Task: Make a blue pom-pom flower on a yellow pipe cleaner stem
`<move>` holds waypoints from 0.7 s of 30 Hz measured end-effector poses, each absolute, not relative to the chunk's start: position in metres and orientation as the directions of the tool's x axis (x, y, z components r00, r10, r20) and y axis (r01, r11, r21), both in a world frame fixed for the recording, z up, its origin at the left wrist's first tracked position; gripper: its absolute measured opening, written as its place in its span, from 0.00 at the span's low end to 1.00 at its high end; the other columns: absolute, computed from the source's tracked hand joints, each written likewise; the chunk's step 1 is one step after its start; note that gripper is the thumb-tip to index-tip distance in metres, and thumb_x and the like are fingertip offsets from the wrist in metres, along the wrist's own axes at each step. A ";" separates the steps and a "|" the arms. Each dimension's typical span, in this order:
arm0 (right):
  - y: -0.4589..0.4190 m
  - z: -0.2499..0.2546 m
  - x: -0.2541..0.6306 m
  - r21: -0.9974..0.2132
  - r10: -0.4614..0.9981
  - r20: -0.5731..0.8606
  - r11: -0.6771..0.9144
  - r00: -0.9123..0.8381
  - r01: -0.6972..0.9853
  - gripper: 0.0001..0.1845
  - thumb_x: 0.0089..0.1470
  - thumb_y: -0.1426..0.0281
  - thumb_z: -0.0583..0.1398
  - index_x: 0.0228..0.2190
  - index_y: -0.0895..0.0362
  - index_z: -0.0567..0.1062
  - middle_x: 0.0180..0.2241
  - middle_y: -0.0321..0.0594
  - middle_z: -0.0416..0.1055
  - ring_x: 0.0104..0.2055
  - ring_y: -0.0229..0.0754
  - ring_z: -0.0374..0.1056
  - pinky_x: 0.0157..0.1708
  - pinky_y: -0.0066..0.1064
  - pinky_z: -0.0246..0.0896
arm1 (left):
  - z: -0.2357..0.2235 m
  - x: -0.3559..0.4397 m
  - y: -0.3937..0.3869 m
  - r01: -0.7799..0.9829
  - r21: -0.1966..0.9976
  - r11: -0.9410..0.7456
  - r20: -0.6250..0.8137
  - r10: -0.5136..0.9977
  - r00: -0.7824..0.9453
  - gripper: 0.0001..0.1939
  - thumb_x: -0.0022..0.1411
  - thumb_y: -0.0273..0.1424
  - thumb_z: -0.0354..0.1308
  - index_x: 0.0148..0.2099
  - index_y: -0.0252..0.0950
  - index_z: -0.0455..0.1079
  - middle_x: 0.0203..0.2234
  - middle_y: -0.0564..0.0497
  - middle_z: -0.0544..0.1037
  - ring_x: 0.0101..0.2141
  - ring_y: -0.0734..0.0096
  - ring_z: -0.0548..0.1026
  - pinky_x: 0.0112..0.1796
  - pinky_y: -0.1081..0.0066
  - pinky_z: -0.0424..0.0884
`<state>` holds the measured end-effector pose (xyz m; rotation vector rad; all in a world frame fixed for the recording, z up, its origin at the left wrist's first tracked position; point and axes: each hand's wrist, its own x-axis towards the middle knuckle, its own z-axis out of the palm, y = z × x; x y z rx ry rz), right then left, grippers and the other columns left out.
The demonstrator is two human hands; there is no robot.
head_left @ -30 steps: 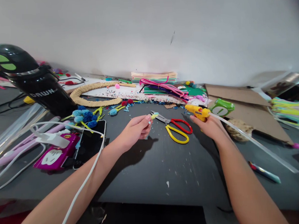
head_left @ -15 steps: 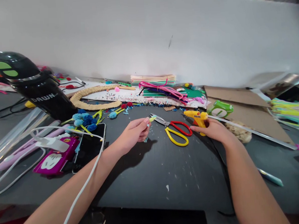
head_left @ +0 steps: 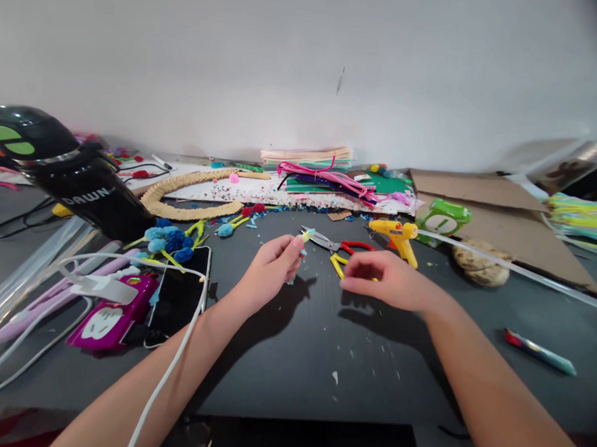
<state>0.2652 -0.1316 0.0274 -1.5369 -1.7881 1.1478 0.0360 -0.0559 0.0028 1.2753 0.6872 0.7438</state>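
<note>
My left hand [head_left: 275, 263] is closed in a pinch on a short yellow-and-blue pipe cleaner piece [head_left: 308, 235], whose tip sticks out past the thumb and forefinger. Bits of light blue show under the fingers. Over the handles of a pair of scissors [head_left: 325, 244] hovers my right hand [head_left: 386, 279], fingers curved and apart, holding nothing. It partly hides the scissors' red and yellow loops. Just beyond it a yellow hot glue gun [head_left: 396, 237] stands on the table with a long clear glue stick [head_left: 500, 261] out of its back.
Left are a black bottle [head_left: 76, 175], blue pom-poms [head_left: 172, 240], a phone [head_left: 182, 296] and a purple power strip [head_left: 114, 313] whose white cable crosses my left forearm. Right lie a green tape measure [head_left: 446, 221], a beige lump [head_left: 481, 264], cardboard [head_left: 524, 245] and a lighter [head_left: 540, 352].
My right hand has let go of the glue gun and moved left over the scissors' handles. The glue gun stays standing. My left hand still pinches the pipe cleaner piece, shifted slightly right.
</note>
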 end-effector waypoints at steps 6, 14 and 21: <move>-0.130 0.012 0.210 -0.931 0.989 0.141 0.116 0.049 0.347 0.14 0.50 0.59 0.66 0.35 0.54 0.77 0.34 0.37 0.75 0.34 0.39 0.70 0.35 0.30 0.66 | -0.005 0.042 -0.063 0.020 0.999 -0.027 0.011 0.820 0.572 0.21 0.66 0.48 0.50 0.30 0.36 0.57 0.18 0.60 0.56 0.20 0.81 0.54 0.21 0.77 0.51; -0.128 0.005 0.205 -0.959 0.983 0.145 0.113 0.108 0.258 0.11 0.53 0.60 0.64 0.31 0.55 0.77 0.29 0.36 0.74 0.31 0.38 0.69 0.32 0.28 0.65 | 0.000 0.043 -0.067 0.136 0.977 -0.162 0.056 0.817 0.574 0.20 0.67 0.46 0.50 0.32 0.35 0.60 0.20 0.59 0.60 0.21 0.80 0.56 0.24 0.76 0.54; -0.129 0.006 0.205 -0.962 0.995 0.080 0.062 0.056 0.267 0.12 0.57 0.59 0.60 0.33 0.55 0.73 0.29 0.36 0.71 0.30 0.37 0.66 0.30 0.29 0.64 | -0.001 0.043 -0.067 0.098 0.988 -0.123 0.045 0.817 0.574 0.20 0.67 0.46 0.48 0.30 0.35 0.60 0.20 0.58 0.58 0.22 0.79 0.56 0.24 0.76 0.53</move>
